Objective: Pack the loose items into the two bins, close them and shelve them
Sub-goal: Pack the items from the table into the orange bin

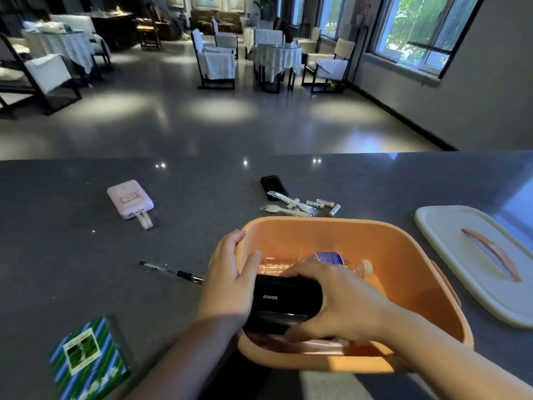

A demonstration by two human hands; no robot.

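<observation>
An open orange bin (pixel 409 272) stands on the grey counter in front of me. A clear plastic bottle (pixel 331 259) lies inside it. My right hand (pixel 340 301) grips a black Anker power bank (pixel 285 304) low inside the bin. My left hand (pixel 230 278) holds the bin's left rim, thumb inside. The bin's white lid (pixel 473 261) with an orange handle lies to the right. Loose on the counter are a pink power bank (pixel 129 199), a black pen (pixel 173 272), a black device (pixel 272 184), wrapped plastic forks (pixel 288 204), batteries (pixel 326 204) and a blue-green striped packet (pixel 86 359).
The grey counter (pixel 72 255) runs the full width, its far edge ahead of me. Beyond it lie a shiny floor, covered chairs and tables (pixel 277 53), and windows on the right wall. Only one bin is in view.
</observation>
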